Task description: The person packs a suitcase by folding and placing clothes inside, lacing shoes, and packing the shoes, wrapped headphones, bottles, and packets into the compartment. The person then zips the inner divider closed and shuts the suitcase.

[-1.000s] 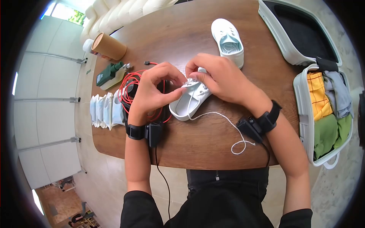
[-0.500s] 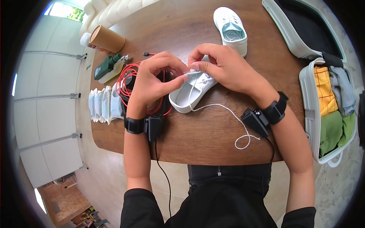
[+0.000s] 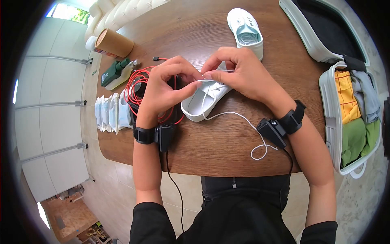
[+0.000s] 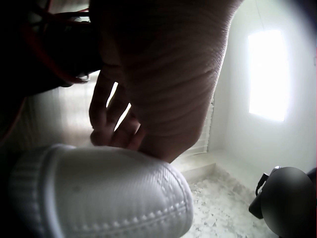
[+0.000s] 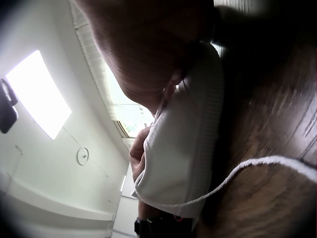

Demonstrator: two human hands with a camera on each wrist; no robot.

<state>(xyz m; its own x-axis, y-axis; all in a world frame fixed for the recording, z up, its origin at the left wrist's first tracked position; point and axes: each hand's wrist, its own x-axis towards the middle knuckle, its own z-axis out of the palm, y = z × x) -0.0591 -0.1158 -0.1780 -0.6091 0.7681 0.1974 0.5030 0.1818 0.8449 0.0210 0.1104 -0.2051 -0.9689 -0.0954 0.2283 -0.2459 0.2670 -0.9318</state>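
A white canvas shoe (image 3: 198, 106) lies on the wooden table, its heel toward the person. The left hand (image 3: 168, 87) is at its left edge, thumb and fingertips pinching near the eyelets. From the other side the right hand (image 3: 241, 73) pinches a white lace (image 3: 230, 113) over the tongue area; its fingertips nearly meet the left ones. The lace's long loose end runs out of the shoe and curls on the table. In the left wrist view the heel (image 4: 119, 193) shows below the left hand (image 4: 158, 89). The right wrist view shows the shoe's side (image 5: 183, 144) beside the right hand (image 5: 143, 49).
A second white shoe (image 3: 246, 30) stands farther back. Left are coiled red cable (image 3: 132, 87), packaged masks (image 3: 109, 114), a green bottle (image 3: 115, 74) and a brown canister (image 3: 114, 42). An open suitcase (image 3: 330, 118) with folded clothes is at the right.
The view has shifted slightly since the earliest frame. Both hands remain at the shoe; a strand of lace now stretches across the right fingers, and the fingertips have shifted slightly.
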